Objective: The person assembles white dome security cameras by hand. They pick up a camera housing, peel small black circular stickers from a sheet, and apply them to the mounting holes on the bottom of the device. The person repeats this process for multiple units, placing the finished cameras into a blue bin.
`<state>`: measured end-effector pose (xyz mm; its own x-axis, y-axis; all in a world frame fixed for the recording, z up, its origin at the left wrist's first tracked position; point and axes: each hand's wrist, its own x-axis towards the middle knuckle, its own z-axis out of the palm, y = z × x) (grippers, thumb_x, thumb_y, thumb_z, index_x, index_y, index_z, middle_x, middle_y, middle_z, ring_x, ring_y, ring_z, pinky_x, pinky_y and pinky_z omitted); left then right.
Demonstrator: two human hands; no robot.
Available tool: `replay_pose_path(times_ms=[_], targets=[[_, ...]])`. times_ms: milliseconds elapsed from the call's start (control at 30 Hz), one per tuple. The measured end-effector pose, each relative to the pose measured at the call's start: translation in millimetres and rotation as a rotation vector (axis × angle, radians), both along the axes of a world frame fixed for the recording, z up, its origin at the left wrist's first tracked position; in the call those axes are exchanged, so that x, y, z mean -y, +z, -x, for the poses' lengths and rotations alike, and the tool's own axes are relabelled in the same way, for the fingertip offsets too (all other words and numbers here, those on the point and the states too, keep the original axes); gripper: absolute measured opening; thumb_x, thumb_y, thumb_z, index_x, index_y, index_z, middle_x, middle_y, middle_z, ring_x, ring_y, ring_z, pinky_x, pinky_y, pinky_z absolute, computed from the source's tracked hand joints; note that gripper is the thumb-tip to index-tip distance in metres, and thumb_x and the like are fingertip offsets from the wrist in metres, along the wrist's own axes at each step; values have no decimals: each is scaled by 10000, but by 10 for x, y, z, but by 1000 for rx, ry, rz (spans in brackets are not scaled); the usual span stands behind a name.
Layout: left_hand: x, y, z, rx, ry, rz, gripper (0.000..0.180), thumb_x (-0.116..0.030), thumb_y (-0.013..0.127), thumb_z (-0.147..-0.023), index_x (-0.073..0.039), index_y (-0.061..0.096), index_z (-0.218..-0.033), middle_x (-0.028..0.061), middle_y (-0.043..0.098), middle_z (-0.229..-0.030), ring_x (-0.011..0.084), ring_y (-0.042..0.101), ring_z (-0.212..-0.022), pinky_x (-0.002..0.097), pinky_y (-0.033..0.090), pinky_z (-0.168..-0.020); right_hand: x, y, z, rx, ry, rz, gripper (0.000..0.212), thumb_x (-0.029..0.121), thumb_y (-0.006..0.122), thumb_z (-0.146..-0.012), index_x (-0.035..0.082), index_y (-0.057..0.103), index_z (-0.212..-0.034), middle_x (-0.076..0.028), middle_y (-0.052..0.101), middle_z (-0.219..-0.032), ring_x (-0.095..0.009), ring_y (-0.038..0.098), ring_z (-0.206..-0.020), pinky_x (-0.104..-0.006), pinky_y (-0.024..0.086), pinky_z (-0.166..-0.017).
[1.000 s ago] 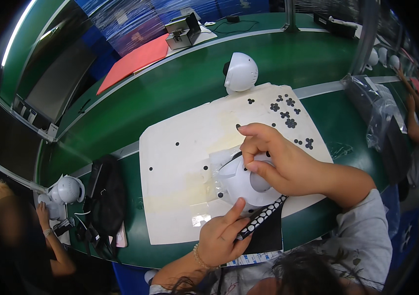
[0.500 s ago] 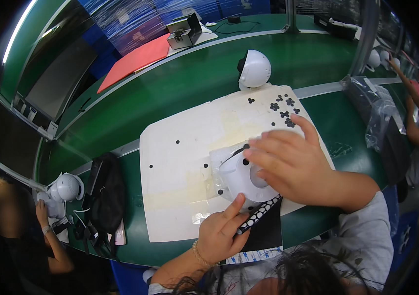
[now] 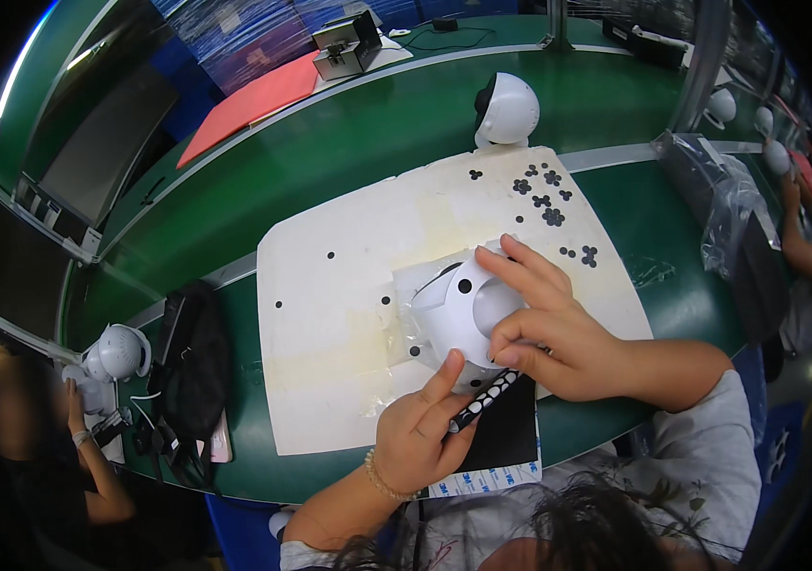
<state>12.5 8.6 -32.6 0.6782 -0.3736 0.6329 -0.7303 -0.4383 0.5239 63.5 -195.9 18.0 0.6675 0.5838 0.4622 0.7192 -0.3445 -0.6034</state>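
Green bench [image 3: 673,219]: carries everything before you; the view has shifted slightly, so what lies on it sits a little differently in frame.
White sheet [image 3: 316,371]: spread across the green bench, its dot clusters [image 3: 553,217] in plain sight toward 1 o'clock, where your fingers partly covered them half a second ago.
White shell [image 3: 452,319]: over clear film [image 3: 411,283] near the white sheet's middle, its round opening showing more fully than a moment earlier; whether it rests there or is lifted, you cannot tell.
Right hand [image 3: 561,331]: at the white shell's 3 o'clock, turned from a blurred, flat-palmed pass; two fingers reach out spread toward 1 o'clock, while thumb and another finger close in at the 4 o'clock edge. Whether they pinch anything, you cannot tell.
Left hand [image 3: 418,433]: near 7 o'clock, little changed; one finger reaches up to the white shell, the rest curled around the strip's end.
Perforated strip [image 3: 484,400]: black with white circles, slanting toward 1 o'clock from your left hand.
Black dot [image 3: 464,285]: uncovered on the white shell's face, at 12 o'clock; your attention appears turned to the edge instead.
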Motion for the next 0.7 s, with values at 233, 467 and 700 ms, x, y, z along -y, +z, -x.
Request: replay_pose_path(times_ms=[233, 467, 700], targets=[[15, 0, 4, 17, 18, -2, 214, -14, 647, -606, -2, 564, -803, 204, 469, -1224, 204, 569, -570, 263, 453, -499, 3, -55, 7, 50, -23, -19, 99, 149, 600, -761, 111, 594, -852, -196, 319, -1333, -400, 209, -1262, -491, 187, -957], [35, -6, 9, 19, 29, 24, 220, -11, 652, -605, 1, 566, -807, 216, 474, -1212, 202, 555, -543, 266, 443, -480, 147, -234, 89, 506, -153, 168, 254, 251, 657, -704, 174, 623, -943, -116, 411, -1276, -331, 312, -1198, -449, 241, -907], [60, -15, 23, 38, 54, 38, 203, -11, 652, -606, -7, 559, -787, 229, 486, -1191, 210, 533, -505, 273, 429, -464, 15, -122, 148, 398, -24, -65, 261, 267, 685, -671, 188, 631, -914, -52, 449, -1244, -296, 356, -1161, -427, 265, -877]])
